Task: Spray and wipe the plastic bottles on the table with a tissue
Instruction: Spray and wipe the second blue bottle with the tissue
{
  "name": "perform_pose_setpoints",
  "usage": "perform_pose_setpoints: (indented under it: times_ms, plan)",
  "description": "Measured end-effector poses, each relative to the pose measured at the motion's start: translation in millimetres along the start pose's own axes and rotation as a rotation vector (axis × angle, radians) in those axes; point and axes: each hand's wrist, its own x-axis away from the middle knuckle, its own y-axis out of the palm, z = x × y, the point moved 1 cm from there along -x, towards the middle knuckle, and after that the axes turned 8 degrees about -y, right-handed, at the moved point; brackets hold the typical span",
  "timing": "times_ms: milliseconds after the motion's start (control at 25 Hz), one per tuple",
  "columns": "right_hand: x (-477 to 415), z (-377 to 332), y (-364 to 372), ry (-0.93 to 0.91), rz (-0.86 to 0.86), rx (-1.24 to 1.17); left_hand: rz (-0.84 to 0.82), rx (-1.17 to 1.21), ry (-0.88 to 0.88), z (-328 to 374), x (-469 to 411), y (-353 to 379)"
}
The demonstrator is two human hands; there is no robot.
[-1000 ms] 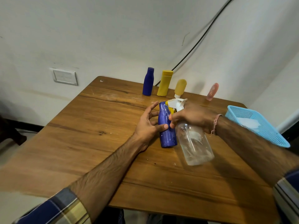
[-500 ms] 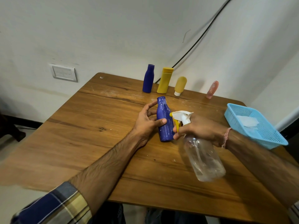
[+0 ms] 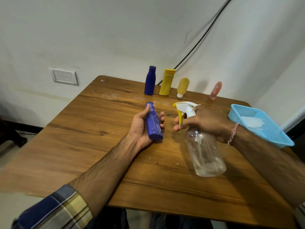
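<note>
Left hand (image 3: 140, 128) wraps the blue bottle (image 3: 153, 123), just left of the spray bottle (image 3: 204, 154), which the right hand (image 3: 208, 123) clamps at the trigger. Sprayed plastic could slip from that 1-handed hold.

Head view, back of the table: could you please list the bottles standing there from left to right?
From the left: dark blue bottle → yellow bottle → small tan tube standing on its white cap → pink bottle.

A blue plastic bottle (image 3: 154, 125), tilted cap-away in the left grip (image 3: 140, 128), is near the clear, yellow-triggered spray bottle (image 3: 205, 152).
</note>
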Motion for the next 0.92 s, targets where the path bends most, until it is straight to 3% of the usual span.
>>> perform_pose_setpoints:
  times_ms: [240,480,720,920]
  plan:
    - [-10,-18,18,0.03,-0.155,-0.097,-0.125,0.035,0.033,0,3,-2]
    - [-15,-11,33,0.099,-0.238,0.018,-0.19,-0.028,0.075,3,4,-4]
    - [-49,-13,0,0.05,-0.022,0.093,-0.239,-0.027,0.085,3,8,1]
    - [-66,12,-66,-0.001,0.438,0.381,-0.218,-0.089,0.109,3,6,-1]
